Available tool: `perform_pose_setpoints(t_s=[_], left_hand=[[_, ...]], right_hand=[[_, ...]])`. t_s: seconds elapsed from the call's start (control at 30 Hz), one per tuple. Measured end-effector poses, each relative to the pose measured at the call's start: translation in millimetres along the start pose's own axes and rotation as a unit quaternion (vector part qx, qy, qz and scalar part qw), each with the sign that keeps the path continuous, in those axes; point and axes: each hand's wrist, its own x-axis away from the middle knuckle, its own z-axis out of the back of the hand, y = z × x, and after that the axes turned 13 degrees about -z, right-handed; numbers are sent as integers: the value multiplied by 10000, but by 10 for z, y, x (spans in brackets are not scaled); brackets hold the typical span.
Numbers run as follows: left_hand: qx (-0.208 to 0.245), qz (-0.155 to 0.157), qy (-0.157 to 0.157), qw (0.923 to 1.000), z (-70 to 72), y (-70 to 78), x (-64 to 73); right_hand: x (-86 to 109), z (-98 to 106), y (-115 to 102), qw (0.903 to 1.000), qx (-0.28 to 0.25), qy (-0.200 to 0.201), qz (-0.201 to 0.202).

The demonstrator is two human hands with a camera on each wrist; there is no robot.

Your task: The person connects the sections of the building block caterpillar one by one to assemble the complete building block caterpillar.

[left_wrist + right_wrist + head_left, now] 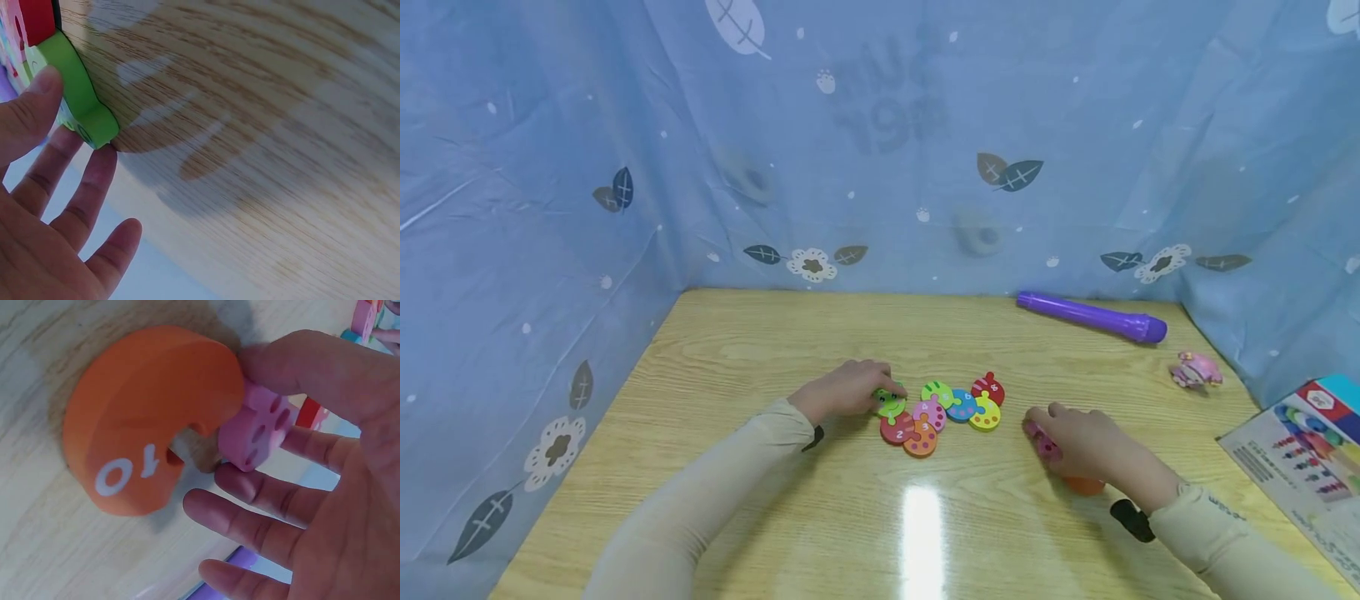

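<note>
My left hand [850, 388] holds the green caterpillar-head puzzle piece [891, 407] at the left end of a joined, winding row on the table. In the left wrist view, the thumb lies on this head and fingertips touch its far side. The row runs through a red piece marked 2 [897, 429], an orange one, a pink one and others to a red piece marked 8 [989, 390]. Right of the row, my right hand [1086, 446] pinches a pink dotted puzzle piece [259, 428] between thumb and fingers. Beside it on the table lies an orange piece marked 10 [156, 412].
A purple toy microphone [1090, 317] lies along the table's back edge. Farther right are a small pink figure [1197, 369] and a printed box [1292, 467]. Blue patterned cloth [880, 167] hangs behind the wooden table [760, 333] and at its sides.
</note>
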Motion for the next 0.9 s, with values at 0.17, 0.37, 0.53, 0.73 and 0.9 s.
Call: perform_pose_setpoints(t_s=[0.17,0.37,0.53,0.73,0.9], left_hand=[[11,21,-12,10000,23,20,10],[-8,-4,-12,10000,25,34,16],[-31,-6,-1,10000,13,21,18],[-87,-30,-35,10000,2,2,11],[-113,-75,-9,9999,-9,-9,4]], right_hand=[[-9,-61,-8,9994,146,317,84],[-42,-98,-3,9966,105,762,305],[-132,-47,-1,9961,30,829,305],[-323,92,30,9974,-118,704,107],[-517,173,2,9929,-277,1126,284]])
